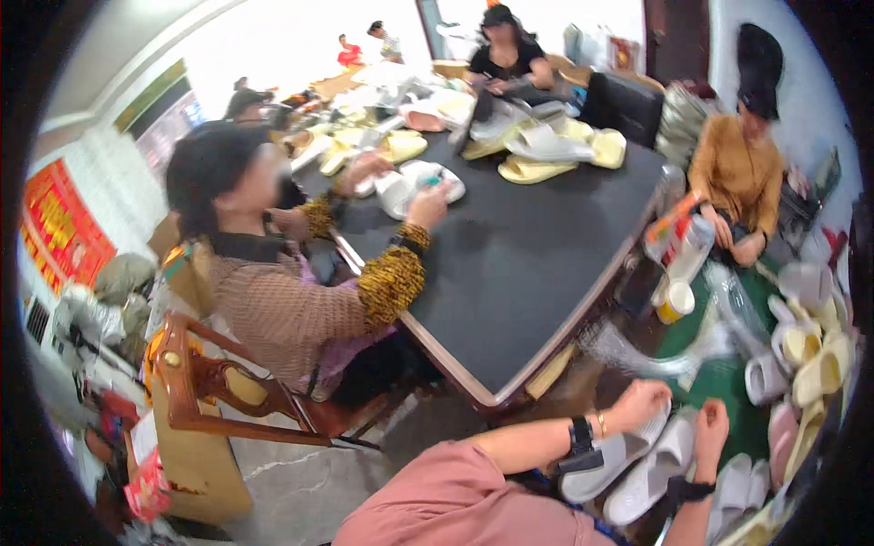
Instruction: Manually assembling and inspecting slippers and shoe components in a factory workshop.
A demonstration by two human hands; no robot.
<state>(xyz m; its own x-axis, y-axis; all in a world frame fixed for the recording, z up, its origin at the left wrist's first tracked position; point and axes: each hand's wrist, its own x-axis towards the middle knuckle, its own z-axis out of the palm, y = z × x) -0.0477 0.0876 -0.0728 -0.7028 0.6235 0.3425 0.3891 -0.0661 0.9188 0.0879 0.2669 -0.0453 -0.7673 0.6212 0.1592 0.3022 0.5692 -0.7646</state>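
A pair of light grey-white slide slippers lies below my hands, a left slipper (pixel 608 464) and a right slipper (pixel 654 473). My left hand (pixel 640 406) is closed, its fingers curled over the toe end of the left slipper. My right hand (pixel 712 426) is closed too, fingers pinched together just beyond the other slipper's toe end. Whatever is between the fingers of either hand is too small or blurred to make out. Clear plastic film (pixel 678 353) lies on the green surface (pixel 742 420) ahead of my hands.
Grey, yellow and pink slippers (pixel 818 375) line the right side. A dark table (pixel 510 273) carries slipper piles; its corner points toward me. A co-worker (pixel 273 291) sits left on a wooden chair (pixel 228 382), another person (pixel 742 173) at right. A yellow cup (pixel 675 302) stands near bottles.
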